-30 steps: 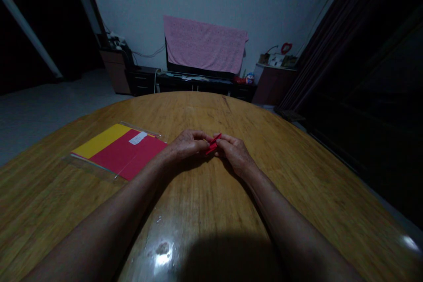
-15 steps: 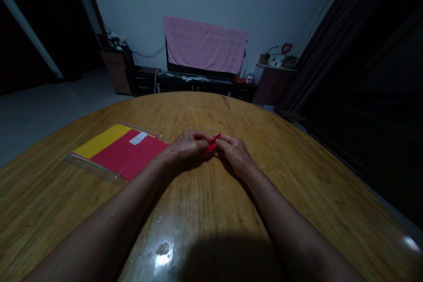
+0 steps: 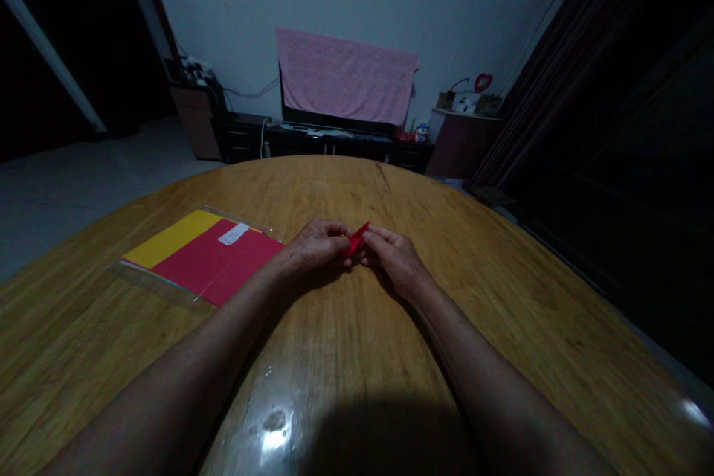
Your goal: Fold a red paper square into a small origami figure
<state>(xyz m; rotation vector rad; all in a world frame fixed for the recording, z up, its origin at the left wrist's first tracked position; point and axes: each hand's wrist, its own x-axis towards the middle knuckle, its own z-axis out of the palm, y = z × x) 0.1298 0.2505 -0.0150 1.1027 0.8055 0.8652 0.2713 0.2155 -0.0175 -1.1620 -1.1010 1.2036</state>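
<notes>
A small piece of folded red paper point(image 3: 358, 238) is held between my two hands above the middle of the table, one pointed corner sticking up. My left hand point(image 3: 320, 244) grips its left side, thumb on top and fingers beneath. From the right, my right hand point(image 3: 395, 254) pinches the other side between thumb and fingers. The fingers cover much of the paper, so its full shape is hidden. Left of my left forearm lies a clear plastic packet of red and yellow paper sheets point(image 3: 184, 244) with a white label point(image 3: 233, 233).
The round wooden table point(image 3: 346, 342) reflects light near its front. Beyond its far edge stands a low black cabinet point(image 3: 245, 135) with a screen under a pink cloth point(image 3: 349, 74). Dark curtains point(image 3: 535, 67) hang at right.
The red paper has turned slightly between my fingers and shows a broader folded face. Its raised tip has shifted a little left. My hands stay nearly in place.
</notes>
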